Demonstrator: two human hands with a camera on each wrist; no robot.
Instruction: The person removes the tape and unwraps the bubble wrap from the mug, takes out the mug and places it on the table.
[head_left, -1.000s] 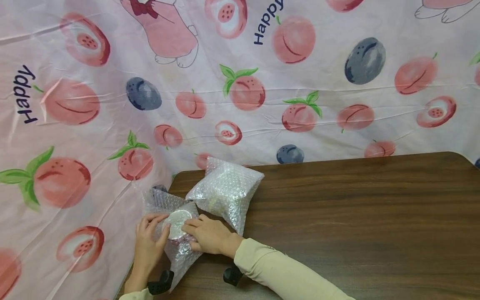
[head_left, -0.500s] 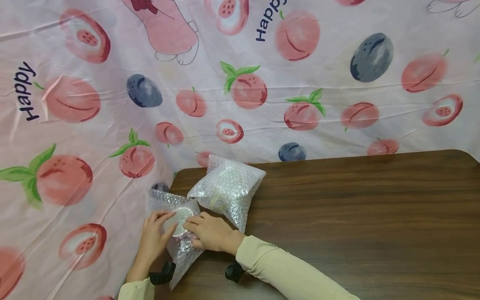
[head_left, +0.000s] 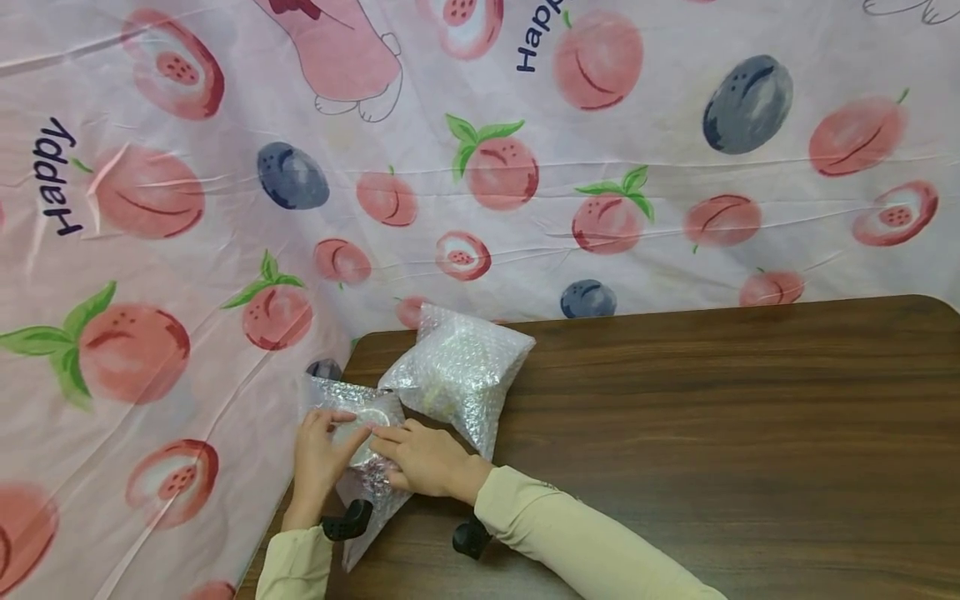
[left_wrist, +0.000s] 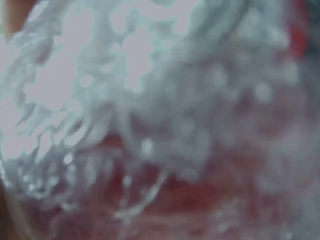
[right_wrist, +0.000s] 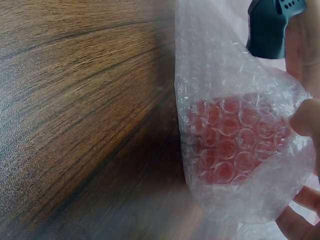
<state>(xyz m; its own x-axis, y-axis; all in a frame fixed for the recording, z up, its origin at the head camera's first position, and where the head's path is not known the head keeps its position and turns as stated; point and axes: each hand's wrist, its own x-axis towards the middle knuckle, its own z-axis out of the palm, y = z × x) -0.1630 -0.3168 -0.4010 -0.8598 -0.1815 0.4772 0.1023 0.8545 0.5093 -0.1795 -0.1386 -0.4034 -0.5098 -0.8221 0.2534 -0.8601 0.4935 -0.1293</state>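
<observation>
Fruit-printed cloth hangs behind a wood-grain desk as I watch from afar. I see the left hand with thumb and fingers set apart over the top of a bubble-wrapped package; whether they pinch the wrap I cannot tell, and the left wrist view is too blurred to settle it. Compared with 1 second ago, that hand has slid inward: its thumb nearly reaches the other fingertips and covers part of a pale disc. The right hand has hardly moved, thumb and fingers curled on the package's side, gripping it. I take this to mean both hands are working 1 spot, the wrap still around a red part. The package is at the desk's left end; just beyond lies another wrapped parcel, untouched by either hand
</observation>
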